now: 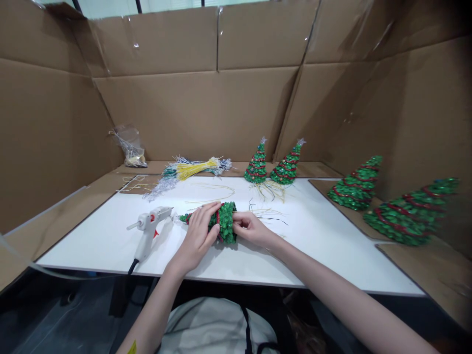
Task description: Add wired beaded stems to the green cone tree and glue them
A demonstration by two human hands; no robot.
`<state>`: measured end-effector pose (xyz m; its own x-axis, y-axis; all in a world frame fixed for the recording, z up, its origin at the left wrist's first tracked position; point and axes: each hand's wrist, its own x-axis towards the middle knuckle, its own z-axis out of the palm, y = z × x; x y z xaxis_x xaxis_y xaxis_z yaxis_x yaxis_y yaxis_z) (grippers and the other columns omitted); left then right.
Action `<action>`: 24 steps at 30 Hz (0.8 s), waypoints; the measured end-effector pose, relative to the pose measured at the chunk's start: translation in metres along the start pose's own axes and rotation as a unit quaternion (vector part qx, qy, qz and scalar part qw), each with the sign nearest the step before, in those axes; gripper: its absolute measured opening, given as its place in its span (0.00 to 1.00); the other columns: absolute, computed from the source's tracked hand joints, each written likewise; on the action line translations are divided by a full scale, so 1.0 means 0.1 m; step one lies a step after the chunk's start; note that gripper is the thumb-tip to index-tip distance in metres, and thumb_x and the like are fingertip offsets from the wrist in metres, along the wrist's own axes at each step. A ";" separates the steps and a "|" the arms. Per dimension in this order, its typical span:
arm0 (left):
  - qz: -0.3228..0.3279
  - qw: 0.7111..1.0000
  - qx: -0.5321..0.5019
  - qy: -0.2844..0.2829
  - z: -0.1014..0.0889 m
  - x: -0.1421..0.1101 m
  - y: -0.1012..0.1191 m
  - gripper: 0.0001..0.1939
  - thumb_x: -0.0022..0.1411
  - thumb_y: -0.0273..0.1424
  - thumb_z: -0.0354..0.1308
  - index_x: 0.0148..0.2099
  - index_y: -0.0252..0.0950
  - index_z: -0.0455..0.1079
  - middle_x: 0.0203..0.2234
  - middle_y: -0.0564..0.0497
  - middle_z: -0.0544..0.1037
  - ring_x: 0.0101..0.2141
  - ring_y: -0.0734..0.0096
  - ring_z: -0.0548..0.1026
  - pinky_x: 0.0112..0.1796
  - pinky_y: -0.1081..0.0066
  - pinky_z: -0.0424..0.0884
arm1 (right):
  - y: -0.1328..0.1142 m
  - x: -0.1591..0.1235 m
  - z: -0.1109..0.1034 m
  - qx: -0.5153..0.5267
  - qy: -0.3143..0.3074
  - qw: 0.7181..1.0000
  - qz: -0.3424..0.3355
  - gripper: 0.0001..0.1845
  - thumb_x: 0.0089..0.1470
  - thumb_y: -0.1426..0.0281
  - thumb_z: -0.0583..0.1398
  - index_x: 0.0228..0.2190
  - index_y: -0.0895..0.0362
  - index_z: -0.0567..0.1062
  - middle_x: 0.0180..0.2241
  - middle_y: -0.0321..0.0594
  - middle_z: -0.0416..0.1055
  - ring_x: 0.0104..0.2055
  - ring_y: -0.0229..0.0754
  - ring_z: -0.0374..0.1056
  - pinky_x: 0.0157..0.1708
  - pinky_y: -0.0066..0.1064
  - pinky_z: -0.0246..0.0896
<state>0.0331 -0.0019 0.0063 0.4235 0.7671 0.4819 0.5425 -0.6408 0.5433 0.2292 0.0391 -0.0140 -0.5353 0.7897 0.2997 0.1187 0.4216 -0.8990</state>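
Note:
A small green sequinned Christmas tree [225,221] with red bands lies on its side on the white board [317,246], its tip pointing left. My left hand [197,236] is wrapped over the tree's middle. My right hand [250,228] is closed at the tree's wide base, fingers pinched against it. A white hot glue gun [149,228] rests on the board just left of my left hand, its nozzle toward the tree's tip.
Two finished small trees [271,167] stand at the board's back. Two larger trees [383,206] sit on cardboard at right. A bundle of yellow, green and silver wires [191,169] and a plastic bag [130,146] lie at back left. Cardboard walls [221,108] surround the table.

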 end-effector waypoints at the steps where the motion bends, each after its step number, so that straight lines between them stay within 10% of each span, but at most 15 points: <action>1: 0.000 1.000 0.000 0.000 0.00 0.00 0.00 0.22 0.70 0.34 0.42 0.64 0.43 0.51 0.61 0.47 0.60 0.61 0.64 0.55 0.60 0.59 0.48 | 0.01 0.00 0.00 -0.001 0.000 1.000 -0.005 0.13 0.51 0.64 0.57 0.21 0.59 0.65 0.18 0.29 0.49 0.21 0.32 0.45 0.21 0.25 0.42; 24: 0.002 1.000 -0.023 0.007 0.00 0.01 -0.01 0.22 0.69 0.34 0.45 0.63 0.43 0.53 0.61 0.48 0.61 0.61 0.64 0.56 0.59 0.62 0.51 | -0.07 -0.04 -0.06 0.083 -0.034 0.995 0.032 0.24 0.48 0.50 0.61 0.27 0.61 0.71 0.19 0.33 0.61 0.23 0.34 0.56 0.22 0.25 0.49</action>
<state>0.0330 -0.0008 0.0058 0.4154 0.7644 0.4931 0.5070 -0.6447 0.5721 0.2354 0.0350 -0.0068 -0.5867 0.7783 0.2237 0.0173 0.2882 -0.9574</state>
